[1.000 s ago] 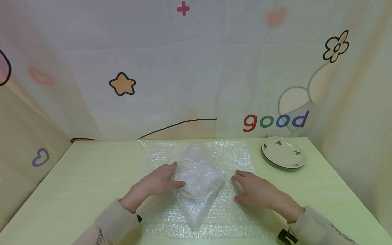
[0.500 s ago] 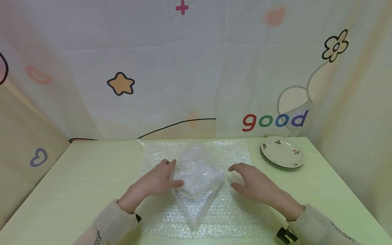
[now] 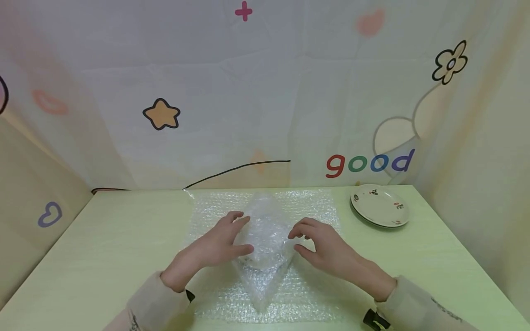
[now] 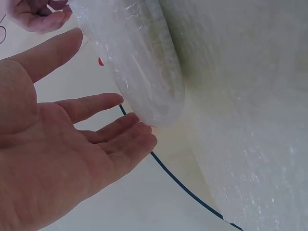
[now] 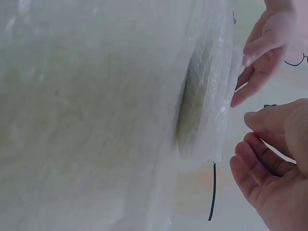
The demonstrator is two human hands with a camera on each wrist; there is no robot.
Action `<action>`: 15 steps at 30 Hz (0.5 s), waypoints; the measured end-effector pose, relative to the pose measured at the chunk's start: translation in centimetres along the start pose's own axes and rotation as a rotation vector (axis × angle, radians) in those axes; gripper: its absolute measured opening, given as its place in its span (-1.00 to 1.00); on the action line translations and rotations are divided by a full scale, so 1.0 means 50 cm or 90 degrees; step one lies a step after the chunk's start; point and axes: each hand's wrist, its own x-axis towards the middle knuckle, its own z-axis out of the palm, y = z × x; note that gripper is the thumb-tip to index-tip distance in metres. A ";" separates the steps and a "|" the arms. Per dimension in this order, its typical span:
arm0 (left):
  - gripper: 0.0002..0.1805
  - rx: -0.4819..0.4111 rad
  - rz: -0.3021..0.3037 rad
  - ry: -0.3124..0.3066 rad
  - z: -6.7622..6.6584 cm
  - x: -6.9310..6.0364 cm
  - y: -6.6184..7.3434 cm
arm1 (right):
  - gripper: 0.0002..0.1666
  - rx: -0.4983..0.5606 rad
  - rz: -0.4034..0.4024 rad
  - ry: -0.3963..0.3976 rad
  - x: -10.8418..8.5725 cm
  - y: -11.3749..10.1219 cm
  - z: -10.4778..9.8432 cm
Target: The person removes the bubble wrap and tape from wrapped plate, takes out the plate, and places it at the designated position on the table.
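A bubble-wrapped bundle (image 3: 267,234) lies in the middle of the table, its folded-over wrap forming a diamond. A pale round rim, like a plate's, shows faintly through it. Beneath spreads the flat sheet of bubble wrap (image 3: 223,301). At the bundle's left side is my left hand (image 3: 221,241), fingers spread and fairly straight; in the left wrist view its fingertips (image 4: 144,130) are at the bundle's edge, and whether they touch cannot be told. My right hand (image 3: 329,250) hovers by the bundle's right side, fingers loosely bent, nothing between them.
A white plate (image 3: 378,207) with small printed motifs sits at the table's back right, with another plate edge showing under it. Printed curtains (image 3: 232,92) stand behind and at both sides of the pale green table (image 3: 124,239).
My right hand has moved left, from beside the bundle to its right corner, with its fingers more bent. The left hand has shifted slightly, its fingers now more spread.
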 end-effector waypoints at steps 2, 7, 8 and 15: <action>-0.22 0.005 0.017 -0.003 0.001 0.001 0.001 | -0.75 -0.008 -0.005 0.001 0.003 -0.005 0.004; -0.25 0.021 0.048 -0.020 0.001 0.001 0.001 | -0.73 -0.032 -0.004 0.007 0.005 -0.012 0.015; -0.26 0.023 0.050 -0.024 0.001 0.001 0.001 | -0.72 -0.035 -0.005 0.008 0.005 -0.013 0.017; -0.31 0.050 0.056 -0.044 0.002 -0.002 -0.001 | -0.69 -0.060 -0.031 0.007 0.004 -0.015 0.034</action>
